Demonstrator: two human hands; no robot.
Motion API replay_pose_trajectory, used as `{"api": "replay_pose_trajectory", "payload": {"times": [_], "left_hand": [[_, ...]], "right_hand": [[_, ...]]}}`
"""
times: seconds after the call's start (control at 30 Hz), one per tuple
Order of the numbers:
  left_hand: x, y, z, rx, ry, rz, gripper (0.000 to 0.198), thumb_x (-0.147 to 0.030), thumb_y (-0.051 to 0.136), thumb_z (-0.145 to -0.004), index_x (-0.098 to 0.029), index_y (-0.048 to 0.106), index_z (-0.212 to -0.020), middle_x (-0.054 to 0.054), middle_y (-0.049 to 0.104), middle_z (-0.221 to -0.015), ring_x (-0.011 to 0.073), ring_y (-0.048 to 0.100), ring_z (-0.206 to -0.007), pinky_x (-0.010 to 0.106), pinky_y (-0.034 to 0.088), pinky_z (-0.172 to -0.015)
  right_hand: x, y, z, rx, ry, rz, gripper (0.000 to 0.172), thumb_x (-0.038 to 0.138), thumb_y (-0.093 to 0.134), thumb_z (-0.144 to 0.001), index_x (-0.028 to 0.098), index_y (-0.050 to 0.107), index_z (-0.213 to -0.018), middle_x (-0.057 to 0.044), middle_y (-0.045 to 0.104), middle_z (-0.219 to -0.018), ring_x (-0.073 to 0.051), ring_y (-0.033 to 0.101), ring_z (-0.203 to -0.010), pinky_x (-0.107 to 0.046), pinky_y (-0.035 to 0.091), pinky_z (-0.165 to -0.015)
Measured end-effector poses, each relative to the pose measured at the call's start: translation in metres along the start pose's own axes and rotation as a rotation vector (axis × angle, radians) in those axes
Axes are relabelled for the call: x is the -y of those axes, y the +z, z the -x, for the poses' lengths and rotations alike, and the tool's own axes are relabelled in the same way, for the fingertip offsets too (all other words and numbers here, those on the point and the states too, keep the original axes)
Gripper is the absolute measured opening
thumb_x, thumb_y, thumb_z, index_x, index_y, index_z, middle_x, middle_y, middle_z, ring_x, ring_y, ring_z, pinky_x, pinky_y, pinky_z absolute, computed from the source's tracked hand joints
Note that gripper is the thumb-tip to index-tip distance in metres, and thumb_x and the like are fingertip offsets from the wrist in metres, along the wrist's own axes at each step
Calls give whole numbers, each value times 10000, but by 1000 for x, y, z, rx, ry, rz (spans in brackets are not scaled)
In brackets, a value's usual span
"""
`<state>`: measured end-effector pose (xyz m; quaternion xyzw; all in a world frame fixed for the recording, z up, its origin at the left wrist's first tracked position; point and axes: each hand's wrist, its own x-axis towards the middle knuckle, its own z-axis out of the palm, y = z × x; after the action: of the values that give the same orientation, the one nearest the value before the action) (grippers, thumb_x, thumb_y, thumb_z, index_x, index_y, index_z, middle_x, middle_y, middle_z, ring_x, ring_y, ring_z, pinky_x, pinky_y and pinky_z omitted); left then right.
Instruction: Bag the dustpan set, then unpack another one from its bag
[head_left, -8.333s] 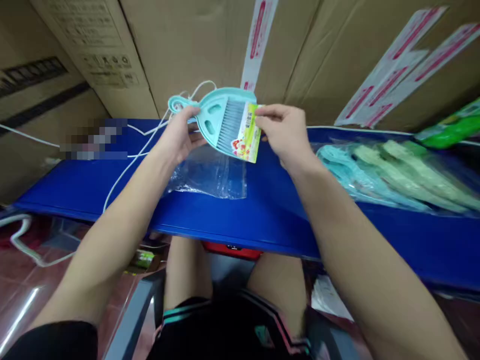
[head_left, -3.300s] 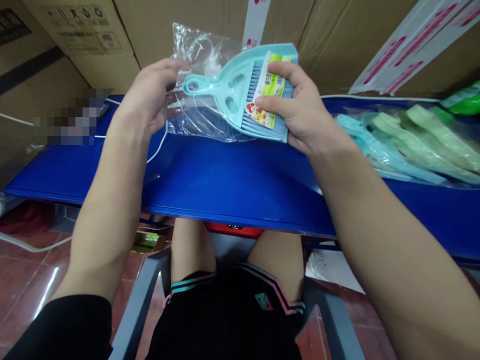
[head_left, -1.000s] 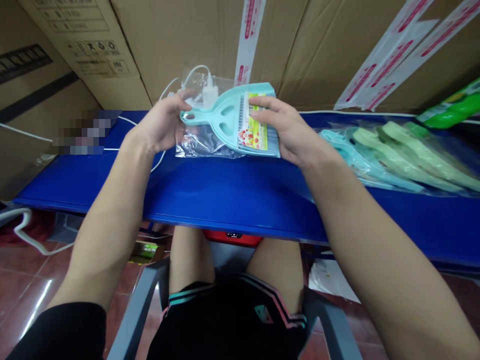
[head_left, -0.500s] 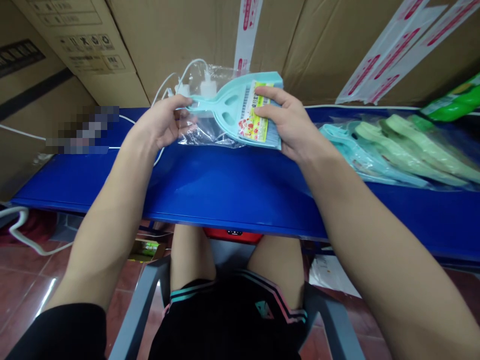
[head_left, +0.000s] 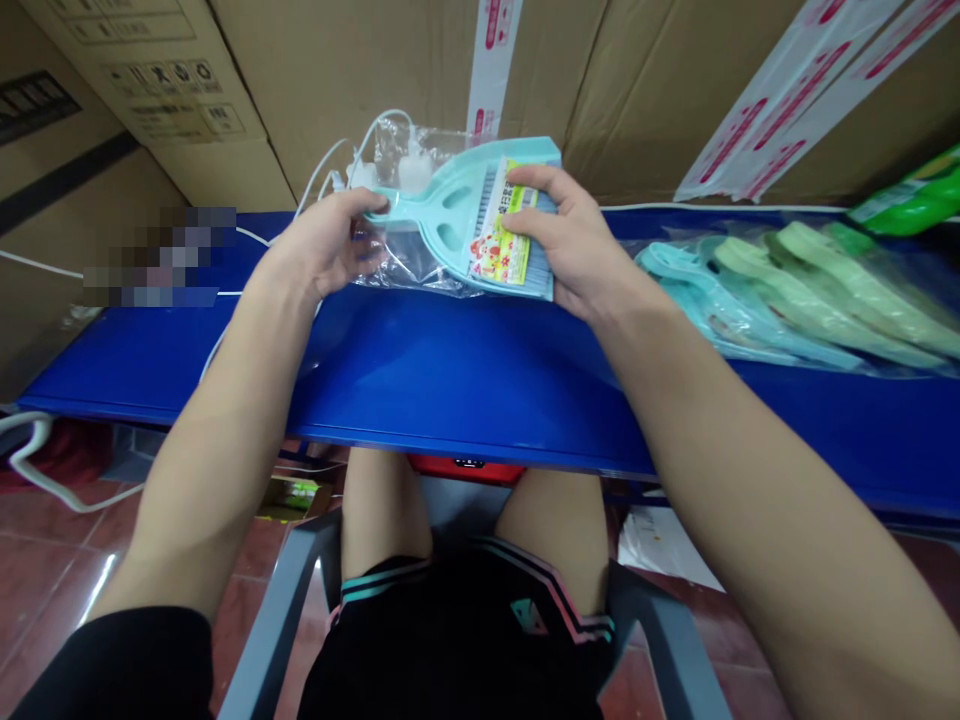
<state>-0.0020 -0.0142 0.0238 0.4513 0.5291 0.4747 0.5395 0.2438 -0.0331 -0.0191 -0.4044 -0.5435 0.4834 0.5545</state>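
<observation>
My right hand (head_left: 574, 245) grips the wide end of a small light-blue dustpan and brush set (head_left: 457, 215), with its fingers over the yellow paper label (head_left: 501, 225). Around the handle end of the set lies a clear plastic bag (head_left: 409, 265), and my left hand (head_left: 326, 245) is closed on the bag's edge there. Both hands hold these just above the blue table (head_left: 480, 380).
Bagged light-blue and green dustpan sets (head_left: 787, 300) lie in a row on the table's right. Cardboard boxes (head_left: 360, 70) stand right behind the table. A white cable and charger (head_left: 409, 165) lie behind the bag. My knees and a grey chair are under the table.
The dustpan's handle end has gone further into the clear bag, and both hands have shifted slightly up and left. Earlier the bag lay flat on the table.
</observation>
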Motion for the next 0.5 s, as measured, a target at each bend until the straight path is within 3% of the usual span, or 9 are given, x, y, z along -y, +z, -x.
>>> {"api": "replay_pose_trajectory", "payload": {"times": [0.17,0.3,0.5], "left_hand": [[-2,-2,-1,8,-56,-57,116,-177,734,-798,-217,641,-742,13,565,-633,159,581,-605,232,535,-583],[1,-2,-4,-19,-77,-118,128,-139,715,-798,-204,620,-742,-15,515,-592,131,502,-530,238,488,-541],[8,-11,-11,100,-109,-80,203,-67,745,-720,-188,587,-755,-36,458,-588,80,338,-455,225,268,-455]], "right_hand": [[0,0,-1,-53,32,7,566,144,744,-757,292,447,-1215,-2,734,-1150,-220,772,-1079,-386,693,-931],[-1,0,-2,-85,114,36,529,183,713,-795,280,460,-1249,-29,725,-1177,-249,773,-1095,-401,703,-872],[3,3,-2,-119,182,56,655,171,686,-808,300,445,-1403,-52,716,-1267,-281,763,-1151,-432,709,-860]]}}
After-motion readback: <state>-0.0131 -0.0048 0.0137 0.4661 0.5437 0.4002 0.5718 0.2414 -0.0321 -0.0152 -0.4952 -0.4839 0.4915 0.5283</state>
